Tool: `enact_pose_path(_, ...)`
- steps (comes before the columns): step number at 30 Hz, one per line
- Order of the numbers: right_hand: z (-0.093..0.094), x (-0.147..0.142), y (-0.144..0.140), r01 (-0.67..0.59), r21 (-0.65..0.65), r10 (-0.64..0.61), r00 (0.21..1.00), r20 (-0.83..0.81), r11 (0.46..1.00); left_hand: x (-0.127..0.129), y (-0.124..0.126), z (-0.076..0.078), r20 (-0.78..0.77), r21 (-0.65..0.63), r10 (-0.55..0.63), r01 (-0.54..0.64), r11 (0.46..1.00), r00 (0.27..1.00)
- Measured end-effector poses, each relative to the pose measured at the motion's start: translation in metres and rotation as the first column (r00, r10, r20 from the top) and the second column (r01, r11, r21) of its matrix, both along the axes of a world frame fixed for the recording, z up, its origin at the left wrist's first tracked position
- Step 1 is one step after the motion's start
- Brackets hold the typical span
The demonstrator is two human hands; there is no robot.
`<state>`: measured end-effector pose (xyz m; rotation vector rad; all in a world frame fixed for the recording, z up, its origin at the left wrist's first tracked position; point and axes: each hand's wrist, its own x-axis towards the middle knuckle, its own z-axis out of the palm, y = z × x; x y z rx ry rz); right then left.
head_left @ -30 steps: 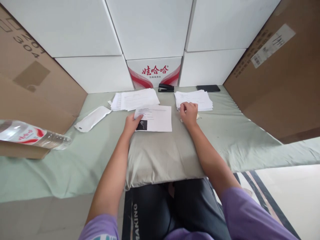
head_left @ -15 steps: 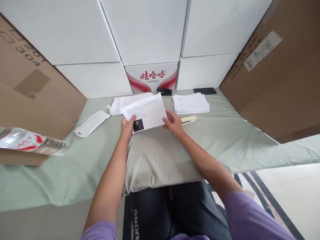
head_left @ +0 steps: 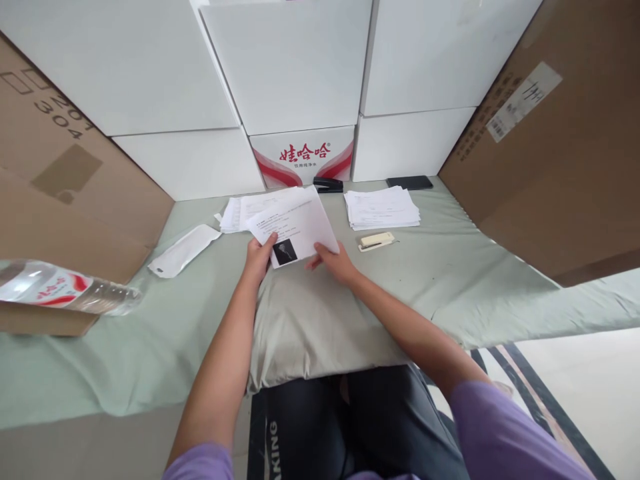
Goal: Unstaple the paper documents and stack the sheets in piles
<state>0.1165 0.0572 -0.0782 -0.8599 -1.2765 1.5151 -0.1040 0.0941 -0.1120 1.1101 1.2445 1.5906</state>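
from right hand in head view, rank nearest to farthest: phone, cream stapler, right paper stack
1. Cream stapler: just to the right of the right hand
2. Right paper stack: behind the cream stapler
3. Phone: behind the stack, farther right

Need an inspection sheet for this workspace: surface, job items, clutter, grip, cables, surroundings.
Surface: green cloth, wrinkled at the front edge.
Job items: printed paper, held; left paper stack and right paper stack; cream stapler in front of the right one.
Clutter: black stapler, dark phone-like slab, white pouch, bottle on its side.
Grip: left hand at the paper's left edge, right hand at its lower right corner.
Cables: nothing seen.
Surroundings: white boxes behind, brown cartons both sides.
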Motion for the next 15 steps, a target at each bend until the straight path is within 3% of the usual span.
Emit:
enact_pose_path(2, 0.007, 0.006, 0.012, 0.125, 0.016, -0.121, 0.983, -0.14, 0.992, 0.0, -0.001, 0.004, -0.009, -0.044, -0.056, 0.056, 0.997, 0.998)
enact_pose_path(4, 0.017, 0.022, 0.025, 0.321, 0.101, -0.298, 0.934, -0.195, 0.942, 0.001, -0.004, 0.01, -0.024, -0.093, -0.128, 0.125, 0.988, 0.992)
enact_pose_path(6, 0.029, 0.047, 0.036, 0.518, 0.265, -0.505, 0.855, -0.119, 0.813, 0.002, -0.007, 0.016, -0.039, -0.109, -0.176, 0.171, 0.979, 0.984)
enact_pose_path(7, 0.035, 0.063, 0.04, 0.559, 0.375, -0.597, 0.802, -0.02, 0.739, 0.002, -0.008, 0.018, -0.046, -0.108, -0.184, 0.178, 0.978, 0.982)
enact_pose_path(10, 0.042, 0.106, 0.049, 0.536, 0.621, -0.808, 0.5, 0.312, 0.571, 0.004, -0.01, 0.022, -0.068, -0.116, -0.187, 0.178, 0.977, 0.98)
enact_pose_path(12, 0.038, 0.125, 0.055, 0.504, 0.663, -0.833, 0.358, 0.422, 0.553, 0.005, -0.01, 0.022, -0.078, -0.125, -0.199, 0.188, 0.974, 0.977)
enact_pose_path(15, 0.024, 0.136, 0.068, 0.431, 0.613, -0.747, 0.314, 0.586, 0.662, 0.005, -0.009, 0.02, -0.09, -0.139, -0.22, 0.206, 0.969, 0.971)
